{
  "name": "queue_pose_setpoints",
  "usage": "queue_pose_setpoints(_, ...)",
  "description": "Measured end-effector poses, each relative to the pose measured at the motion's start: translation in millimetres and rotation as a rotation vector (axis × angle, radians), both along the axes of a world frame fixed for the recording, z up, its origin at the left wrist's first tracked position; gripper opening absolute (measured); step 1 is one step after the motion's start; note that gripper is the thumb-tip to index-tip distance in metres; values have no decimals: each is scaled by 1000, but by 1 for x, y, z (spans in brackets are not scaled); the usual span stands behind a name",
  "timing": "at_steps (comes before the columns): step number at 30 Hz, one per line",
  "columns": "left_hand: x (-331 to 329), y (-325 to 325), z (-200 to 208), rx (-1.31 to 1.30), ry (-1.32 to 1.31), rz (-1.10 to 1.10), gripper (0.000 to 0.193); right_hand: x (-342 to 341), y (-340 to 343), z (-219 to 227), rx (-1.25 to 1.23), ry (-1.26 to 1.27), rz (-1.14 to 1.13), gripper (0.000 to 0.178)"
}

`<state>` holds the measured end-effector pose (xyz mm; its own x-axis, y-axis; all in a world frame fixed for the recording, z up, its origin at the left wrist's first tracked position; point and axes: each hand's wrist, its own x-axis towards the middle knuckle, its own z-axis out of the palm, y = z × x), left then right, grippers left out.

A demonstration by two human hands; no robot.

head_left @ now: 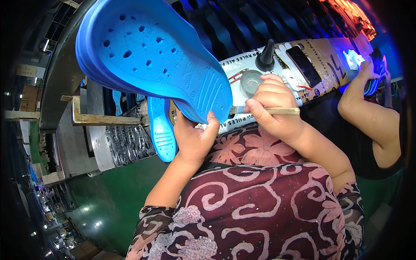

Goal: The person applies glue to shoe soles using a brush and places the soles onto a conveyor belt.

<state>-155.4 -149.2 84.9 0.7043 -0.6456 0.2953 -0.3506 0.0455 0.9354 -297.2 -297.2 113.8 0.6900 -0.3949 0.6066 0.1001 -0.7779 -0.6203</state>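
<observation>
My left hand [193, 136] is closed on the narrow heel end of a stack of blue shoe insoles [151, 52], thumb near the edge. The stack is tilted up, its top face dotted with small holes and ribbed at the heel. In my right hand [275, 102] is a brush [284, 111] with a pale wooden handle, held level. Its dark tip touches or nearly touches the heel edge of the stack; I cannot tell which. Just beyond my right fingers stands a small cup [250, 83] of greyish liquid. Another blue insole [162, 134] lies below the stack.
A black cone-nozzled bottle [265, 58] and a dark phone [303, 65] rest on the paper-covered bench [234, 65]. A wooden bar [108, 119] juts in at left. At right, a co-worker's arm [368, 104] reaches toward blue pieces under bright light. Dark wavy racks stand behind.
</observation>
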Motion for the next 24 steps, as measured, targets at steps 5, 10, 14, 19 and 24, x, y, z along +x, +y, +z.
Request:
queue_pose_setpoints(5, 3, 1, -4, -17, -103, -16, 47, -3, -4, 2, -102, 57, -37, 18)
queue_pose_setpoints(10, 4, 1, -10, -64, -179, -13, 47, -3, -4, -1, -94, 46, -57, 17)
queue_pose_setpoints(14, 3, -2, -12, -136, -189, -17, 44, -2, 0, -3, -58, 10, -10, 19)
queue_pose_setpoints(19, 5, -2, -17, -140, -261, -39, 40, -5, -3, -3, -23, 23, -19, 18)
queue_pose_setpoints(24, 0, -7, -10, -189, -201, -82, 37, -1, 2, -5, -33, 17, 0, 22)
